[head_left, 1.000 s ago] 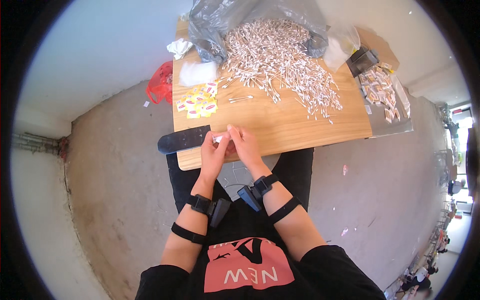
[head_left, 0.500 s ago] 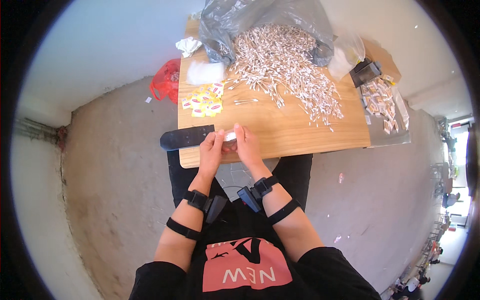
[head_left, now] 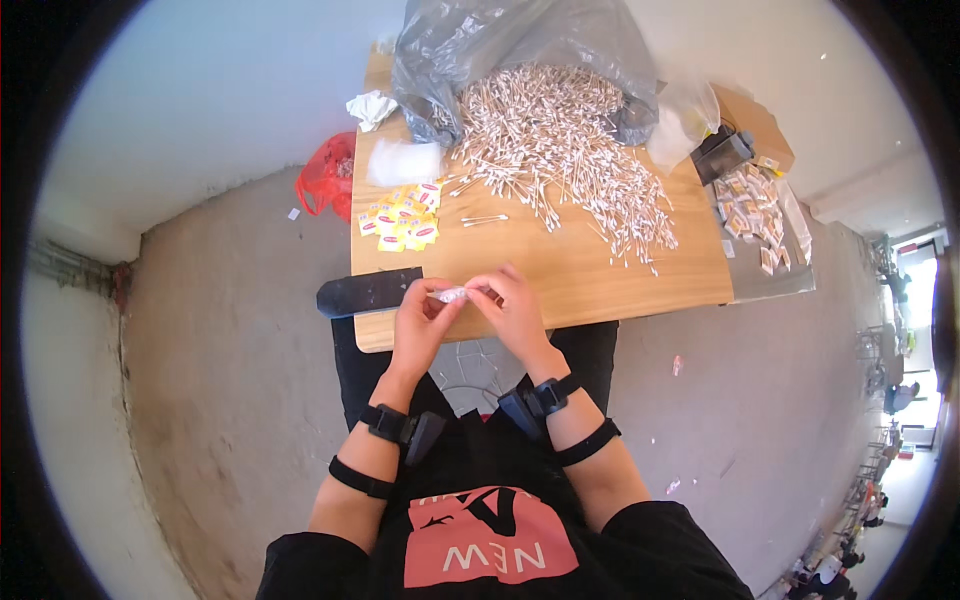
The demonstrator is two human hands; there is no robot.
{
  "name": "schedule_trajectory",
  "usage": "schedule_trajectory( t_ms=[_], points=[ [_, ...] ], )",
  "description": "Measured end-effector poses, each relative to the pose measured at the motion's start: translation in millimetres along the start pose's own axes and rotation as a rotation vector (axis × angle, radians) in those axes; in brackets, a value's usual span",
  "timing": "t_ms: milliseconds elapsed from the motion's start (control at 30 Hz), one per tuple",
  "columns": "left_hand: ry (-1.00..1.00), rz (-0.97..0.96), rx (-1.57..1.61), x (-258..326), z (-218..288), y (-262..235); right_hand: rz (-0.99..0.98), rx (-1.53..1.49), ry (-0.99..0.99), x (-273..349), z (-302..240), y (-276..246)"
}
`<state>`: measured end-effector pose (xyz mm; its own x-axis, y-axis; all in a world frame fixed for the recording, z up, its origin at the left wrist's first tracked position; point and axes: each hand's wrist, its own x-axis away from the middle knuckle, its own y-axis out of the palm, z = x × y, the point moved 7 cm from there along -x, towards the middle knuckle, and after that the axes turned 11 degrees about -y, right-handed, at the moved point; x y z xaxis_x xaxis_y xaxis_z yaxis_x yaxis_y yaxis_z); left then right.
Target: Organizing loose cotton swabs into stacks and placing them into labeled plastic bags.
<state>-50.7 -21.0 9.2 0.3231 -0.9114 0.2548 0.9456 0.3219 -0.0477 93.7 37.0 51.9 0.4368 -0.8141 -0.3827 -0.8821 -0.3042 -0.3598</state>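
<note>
- Handling a small whitish packet (head_left: pixel 452 295), too small to make out fully, seems the step in hand, above the near left part of the wooden table (head_left: pixel 640 290)
- Left hand (head_left: pixel 421 312): thumb and fingers nearly closed, pinching the packet's left end
- Right hand (head_left: pixel 515 305): fingertips drawn together on its right end
- Next move probably calls for a steady left pinch and light right fingertips, clear of the dark strip (head_left: pixel 365 292) at left

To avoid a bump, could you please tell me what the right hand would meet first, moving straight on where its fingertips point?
The small whitish item at its fingertips, then probably the left hand, though depth is unclear.
</note>
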Motion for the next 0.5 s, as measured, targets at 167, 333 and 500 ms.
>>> schedule_trajectory(
  t_ms=[167,333,500],
  points=[
    [0.095,-0.009,-0.158,6.5,20.6,-0.4,-0.012,0.109,-0.025,1.8,-13.2,-2.3],
    [0.118,0.011,-0.198,6.8,19.8,-1.5,-0.039,0.139,-0.081,6.4,-13.9,-4.2],
    [0.26,0.004,-0.295,10.3,37.6,-1.4,-0.065,0.176,-0.155,1.4,-16.0,-8.7]
  ],
)
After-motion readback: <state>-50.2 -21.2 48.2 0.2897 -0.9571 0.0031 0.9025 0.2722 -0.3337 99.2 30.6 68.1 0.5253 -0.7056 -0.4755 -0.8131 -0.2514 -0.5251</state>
